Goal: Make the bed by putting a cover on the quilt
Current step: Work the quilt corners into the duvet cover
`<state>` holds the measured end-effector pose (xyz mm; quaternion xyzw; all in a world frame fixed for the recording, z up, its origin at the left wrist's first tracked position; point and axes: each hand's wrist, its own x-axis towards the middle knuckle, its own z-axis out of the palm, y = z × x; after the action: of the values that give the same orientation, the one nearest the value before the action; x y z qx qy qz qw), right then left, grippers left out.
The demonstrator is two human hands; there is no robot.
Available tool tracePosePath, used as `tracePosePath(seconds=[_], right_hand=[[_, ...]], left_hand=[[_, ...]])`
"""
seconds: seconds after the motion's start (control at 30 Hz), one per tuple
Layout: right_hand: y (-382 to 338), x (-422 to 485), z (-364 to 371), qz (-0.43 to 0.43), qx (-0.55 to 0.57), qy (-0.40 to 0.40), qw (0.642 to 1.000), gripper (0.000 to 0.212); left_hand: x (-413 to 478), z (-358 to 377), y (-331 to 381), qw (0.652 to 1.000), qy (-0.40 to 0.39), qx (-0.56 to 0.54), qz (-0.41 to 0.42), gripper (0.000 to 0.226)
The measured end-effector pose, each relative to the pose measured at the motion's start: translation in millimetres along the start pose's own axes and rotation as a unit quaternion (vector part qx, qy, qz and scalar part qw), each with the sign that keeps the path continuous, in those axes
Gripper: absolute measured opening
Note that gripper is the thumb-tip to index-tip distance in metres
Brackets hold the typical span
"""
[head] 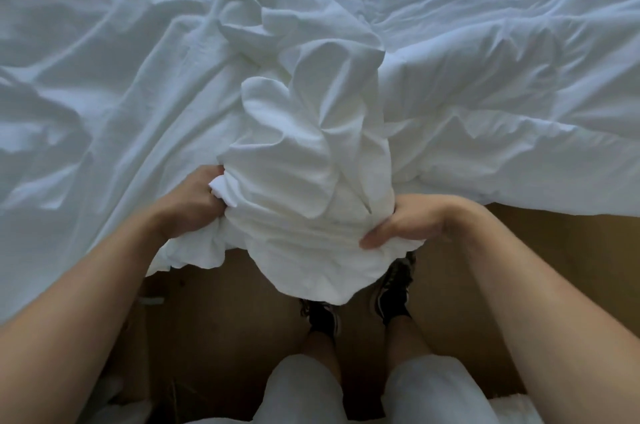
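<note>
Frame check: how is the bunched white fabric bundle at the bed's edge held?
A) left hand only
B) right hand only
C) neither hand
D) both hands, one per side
D: the left hand and the right hand each grip one side of the bunched white fabric bundle.

A tan-brown floor is lying in dim shadow along the near edge of a wide bed draped in white fabric — cool bluish light is tinting its far side.
</note>
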<state>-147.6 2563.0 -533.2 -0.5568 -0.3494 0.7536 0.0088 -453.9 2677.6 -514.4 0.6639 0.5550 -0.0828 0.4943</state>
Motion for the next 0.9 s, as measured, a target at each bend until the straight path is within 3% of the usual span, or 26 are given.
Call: tracePosePath(seconds=[0.07, 0.13, 0.3, 0.5, 0.6, 0.9], right_hand=[[2.4, -8.4, -1.5, -0.033, 0.083, 0.097, 0.991, 0.033], [0.9, -22.4, 1.2, -0.078, 0.179, 0.162, 0.967, 0.032], [-18.3, -69.6, -13.4, -0.087, 0.326, 0.331, 0.881, 0.050], [-59.7, -123.6, -52.3, -0.112, 0.188, 0.517, 0.828, 0.038], [-59.9, -143.7, -84.1, -0.079, 0.144, 0.592, 0.789, 0.049], [-52.6, -230.2, -229.9, -0.048, 0.114, 0.663, 0.738, 0.071]], left_hand=[[-9.0, 0.9, 2.2, 1.000, 0.023, 0.018, 0.008, 0.021], [-21.1, 2.4, 7.9, 0.997, 0.058, 0.049, 0.019, 0.032], [-57.4, -9.8, 26.2, 0.980, 0.152, 0.119, 0.049, 0.044], [-100.2, -30.4, 56.9, 0.960, 0.178, 0.212, 0.037, 0.047], [-113.7, -48.8, 68.2, 0.959, 0.193, 0.208, 0.011, 0.041], [-117.6, -94.7, 105.6, 0.949, 0.216, 0.220, -0.064, 0.034]])
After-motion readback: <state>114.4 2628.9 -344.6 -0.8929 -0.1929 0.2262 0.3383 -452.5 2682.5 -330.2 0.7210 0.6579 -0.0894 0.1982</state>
